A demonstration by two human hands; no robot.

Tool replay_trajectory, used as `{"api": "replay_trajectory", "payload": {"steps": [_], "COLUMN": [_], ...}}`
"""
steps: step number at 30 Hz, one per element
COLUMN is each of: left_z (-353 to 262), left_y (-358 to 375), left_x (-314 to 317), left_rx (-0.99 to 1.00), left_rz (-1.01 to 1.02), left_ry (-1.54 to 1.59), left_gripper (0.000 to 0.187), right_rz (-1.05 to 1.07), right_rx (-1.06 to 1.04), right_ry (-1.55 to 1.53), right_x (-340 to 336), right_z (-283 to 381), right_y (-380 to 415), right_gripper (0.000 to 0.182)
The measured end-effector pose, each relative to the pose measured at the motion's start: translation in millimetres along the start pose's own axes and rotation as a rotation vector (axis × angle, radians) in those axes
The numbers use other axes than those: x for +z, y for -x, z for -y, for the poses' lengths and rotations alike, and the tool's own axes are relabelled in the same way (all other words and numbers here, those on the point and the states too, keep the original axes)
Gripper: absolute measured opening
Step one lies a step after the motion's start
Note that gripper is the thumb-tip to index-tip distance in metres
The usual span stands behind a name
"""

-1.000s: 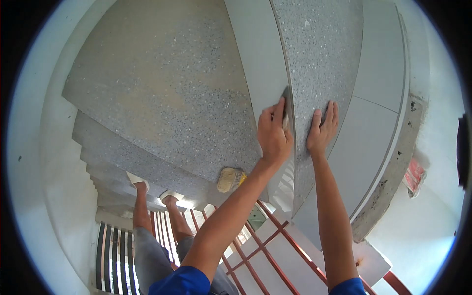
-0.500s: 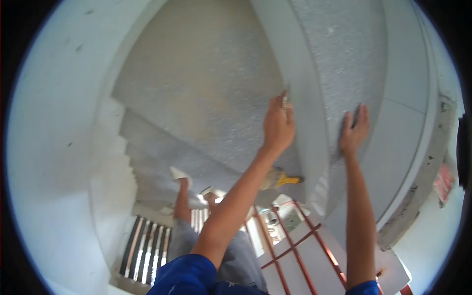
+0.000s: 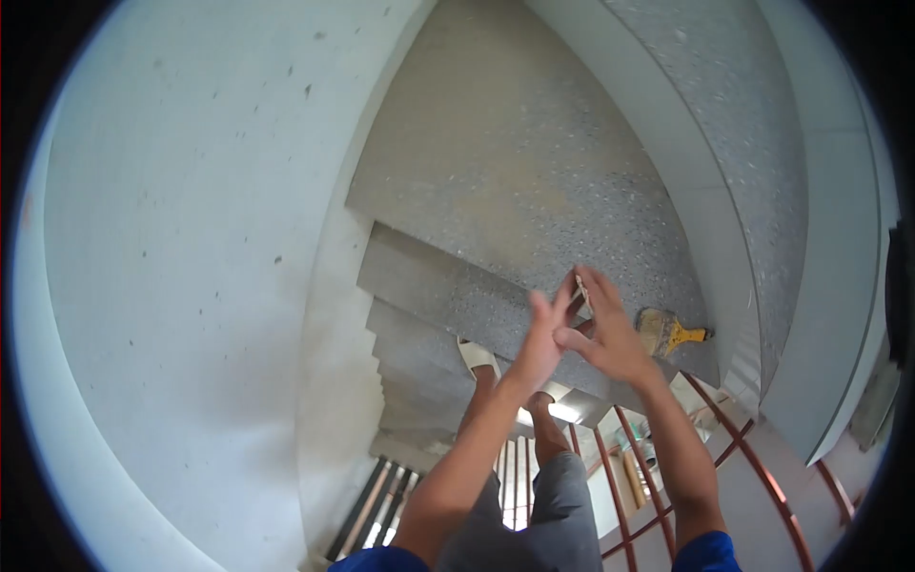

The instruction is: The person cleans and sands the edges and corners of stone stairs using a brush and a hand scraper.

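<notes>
My left hand (image 3: 541,351) and my right hand (image 3: 618,341) meet in front of me, over the lower edge of a speckled grey stair tread (image 3: 610,214). A small thin piece (image 3: 582,294), too small to name, shows between their fingertips, held by my left hand, whose thumb sticks up. My right hand has its fingers stretched out and its thumb apart, touching or nearly touching my left hand. To the right, a wide brush with a yellow handle (image 3: 684,335) lies on the tread.
A curved pale wall (image 3: 210,257) rises at the left, with steps (image 3: 419,334) descending beside it. My sandalled foot (image 3: 478,357) is on a lower step. Light curved risers (image 3: 691,157) stand at the right. Red-brown metal bars (image 3: 762,477) and dark slats (image 3: 367,510) are below.
My left hand has left the riser with the small piece, and my right hand has come off the upper tread to meet it. The view has shifted, moving the stairs rightward in the picture.
</notes>
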State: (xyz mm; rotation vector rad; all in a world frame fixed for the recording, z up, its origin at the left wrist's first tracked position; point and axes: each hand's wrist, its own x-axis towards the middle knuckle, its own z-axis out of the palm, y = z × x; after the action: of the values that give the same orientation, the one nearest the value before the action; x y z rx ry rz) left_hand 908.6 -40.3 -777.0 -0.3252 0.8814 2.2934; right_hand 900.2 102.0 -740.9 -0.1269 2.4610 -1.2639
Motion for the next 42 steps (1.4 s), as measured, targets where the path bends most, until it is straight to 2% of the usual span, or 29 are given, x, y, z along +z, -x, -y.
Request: {"api": "replay_trajectory", "payload": {"steps": [2, 3, 4, 6, 7, 8, 9, 10, 11, 12, 14, 16, 17, 18, 20, 21, 23, 26, 28, 30, 32, 35, 37, 38, 40, 41, 42], "left_z": [-21, -32, -45, -92, -125, -162, -200, -238, -289, -334, -397, -444, -447, -454, -433, -430, -420, -421, -423, -419, -418, -417, -417, -417, -420, -424, -427], "left_y": [17, 30, 43, 87, 108, 138, 165, 198, 235, 242, 248, 249, 241, 239, 225, 220, 213, 206, 211, 206, 204, 203, 203, 204, 206, 209, 208], "left_x": [-15, -18, -19, -4, 10, 28, 31, 32, 33, 59, 85, 92, 90, 79, 71, 76, 79, 71, 68, 71, 72, 74, 75, 75, 74, 71, 67], "left_rx": [-0.075, -0.087, -0.097, 0.002, 0.184, 0.351, 0.610, 0.779, 0.867, 1.023, 1.075, 0.835, 0.712, 0.597, 0.514, 0.489, 0.505, 0.570, 0.580, 0.581, 0.565, 0.580, 0.590, 0.591, 0.604, 0.613, 0.621], "left_rz": [0.068, 0.002, -0.053, -0.129, -0.228, -0.297, -0.327, -0.498, -0.630, -0.586, -0.621, -0.585, -0.544, -0.495, -0.361, -0.391, -0.471, -0.530, -0.551, -0.576, -0.589, -0.565, -0.541, -0.534, -0.518, -0.496, -0.460], "left_ry": [-0.144, -0.253, -0.362, -0.944, -1.495, -1.849, -2.141, -2.114, -2.316, -2.594, -3.023, -3.068, -2.966, -3.152, -2.924, -2.912, -2.884, -2.843, -2.827, -2.812, -2.770, -2.736, -2.740, -2.748, -2.750, -2.742, -2.727], "left_gripper": [0.103, 0.099, 0.095, 0.068, 0.061, 0.056, 0.045, 0.039, 0.039, 0.032, 0.041, 0.050, 0.061, 0.071, 0.080, 0.081, 0.079, 0.078, 0.079, 0.079, 0.078, 0.076, 0.075, 0.075, 0.074, 0.073, 0.072], "right_rz": [-0.079, -0.120, -0.154, -0.200, -0.349, -0.492, -0.616, -0.717, -0.820, -0.796, -0.766, -0.754, -0.769, -0.782, -0.741, -0.690, -0.672, -0.694, -0.734, -0.876, -0.862, -0.823, -0.691, -0.562, -0.528, -0.426, -0.411], "right_rx": [-0.084, -0.118, -0.104, -0.066, -0.050, -0.037, 0.165, 0.143, 0.121, 0.117, 0.135, 0.175, 0.226, 0.277, 0.384, 0.438, 0.218, 0.172, 0.343, 0.397, 0.467, 0.402, 0.557, 0.440, 0.321, 0.311, 0.251], "right_ry": [-0.117, -0.172, -0.095, 0.065, 0.161, 0.256, 0.389, 0.473, 0.550, 0.610, 0.694, 0.762, 0.760, 0.761, 0.733, 0.708, 0.654, 0.364, 0.280, 0.010, 0.037, 0.065, 0.066, 0.005, -0.050, -0.107, -0.140], "right_x": [20, 25, 25, 17, 12, 0, -20, -35, -46, -52, -55, -57, -53, -46, -21, -2, 40, 48, 2, -38, -50, -12, 47, 79, 156, 178, 181], "right_z": [-1, -3, -6, -23, -60, -96, -110, -127, -141, -152, -168, -182, -187, -191, -180, -160, -120, -89, -105, -144, -175, -156, -115, -96, -61, -44, -26], "right_y": [-3, -2, -2, -4, -12, -23, -33, -42, -51, -59, -81, -105, -115, -128, -147, -157, -170, -169, -149, -129, -128, -150, -175, -182, -201, -204, -198], "right_gripper": [0.056, 0.046, 0.037, 0.019, 0.015, 0.012, 0.014, 0.015, 0.017, 0.018, 0.020, 0.023, 0.023, 0.022, 0.021, 0.020, 0.021, 0.022, 0.021, 0.025, 0.028, 0.029, 0.031, 0.029, 0.018, 0.017, 0.018]}}
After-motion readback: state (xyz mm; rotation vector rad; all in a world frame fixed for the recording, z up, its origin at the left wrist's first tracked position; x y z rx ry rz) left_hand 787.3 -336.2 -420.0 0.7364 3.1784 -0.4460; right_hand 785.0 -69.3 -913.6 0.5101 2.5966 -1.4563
